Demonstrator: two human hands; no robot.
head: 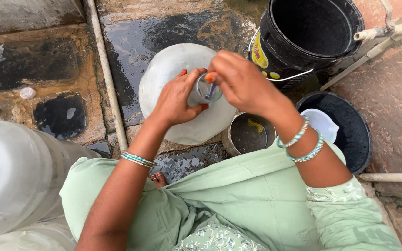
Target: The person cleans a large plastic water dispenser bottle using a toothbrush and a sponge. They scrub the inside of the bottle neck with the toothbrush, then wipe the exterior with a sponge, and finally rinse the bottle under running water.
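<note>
Left hand: fingers wrapped around a small clear glass, held above a pale round lid.
Right hand: fingers pinched on an orange-tipped brush (bristles inside glass).
Nearby: steel pot, black bucket.

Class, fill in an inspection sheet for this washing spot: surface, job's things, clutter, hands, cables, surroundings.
Surface: wet stone floor, dark puddles.
Job's things: steel tumbler; thin brush-like tool inside it, only partly visible.
Clutter: small steel pot, black bucket, black basin, round pale lid.
Hands: left hand grips the tumbler; right hand grips the tool.
Cables: nothing seen.
Surroundings: pipes, large pale container.
</note>
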